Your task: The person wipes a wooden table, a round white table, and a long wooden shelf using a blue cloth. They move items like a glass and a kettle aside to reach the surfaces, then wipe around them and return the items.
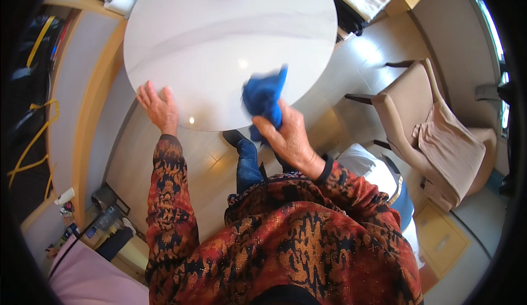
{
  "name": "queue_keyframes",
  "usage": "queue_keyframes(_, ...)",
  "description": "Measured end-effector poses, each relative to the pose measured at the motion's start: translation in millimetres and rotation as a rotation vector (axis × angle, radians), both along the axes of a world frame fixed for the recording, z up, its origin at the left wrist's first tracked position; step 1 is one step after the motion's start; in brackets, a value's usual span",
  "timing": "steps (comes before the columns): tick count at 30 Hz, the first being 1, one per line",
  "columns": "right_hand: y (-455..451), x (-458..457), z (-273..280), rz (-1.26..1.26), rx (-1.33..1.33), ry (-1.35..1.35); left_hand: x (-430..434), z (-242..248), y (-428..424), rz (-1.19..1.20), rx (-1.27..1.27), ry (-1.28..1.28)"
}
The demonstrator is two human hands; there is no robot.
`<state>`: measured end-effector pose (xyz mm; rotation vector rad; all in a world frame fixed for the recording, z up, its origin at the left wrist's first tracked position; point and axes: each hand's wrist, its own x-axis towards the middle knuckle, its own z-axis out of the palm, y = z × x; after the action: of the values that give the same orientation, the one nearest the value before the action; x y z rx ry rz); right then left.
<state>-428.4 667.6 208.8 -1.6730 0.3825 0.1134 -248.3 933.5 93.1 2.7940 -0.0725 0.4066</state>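
A bunched blue cloth is gripped in my right hand, near the front edge of a round white tabletop with faint grey veining. The cloth is blurred, and part of it hangs below my fingers. Whether it touches the tabletop I cannot tell. At the table's left front rim, my left hand rests with its fingers spread and nothing in it.
To the right stands a beige upholstered chair with a cloth draped over it. A paper roll lies beyond the table's left side. White bags sit close by my right elbow. Wooden cabinetry runs along the left.
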Motion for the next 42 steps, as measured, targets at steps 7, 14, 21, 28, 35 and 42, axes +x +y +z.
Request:
queue_keyframes(7,-43,102,-47,0.081,-0.857,-0.312,-7,11,-15,0.037,0.007,0.133)
queue_keyframes(14,-106,160,-97,-0.158,-1.214,-0.05,-52,54,-138,-0.39,-0.14,0.029)
queue_keyframes(21,-107,154,-103,-0.11,-1.349,-0.009,-29,47,-142,-0.635,-0.108,0.243)
queue_keyframes(28,-108,152,-97,-0.072,-1.308,0.044,77,37,-73,-0.29,0.074,0.128)
queue_keyframes(35,-118,149,-109,-0.069,-1.385,0.014,137,32,-5,0.128,-0.014,0.149)
queue_keyframes(42,-119,151,-110,-0.069,-1.416,0.001,105,17,10,0.292,-0.458,0.098)
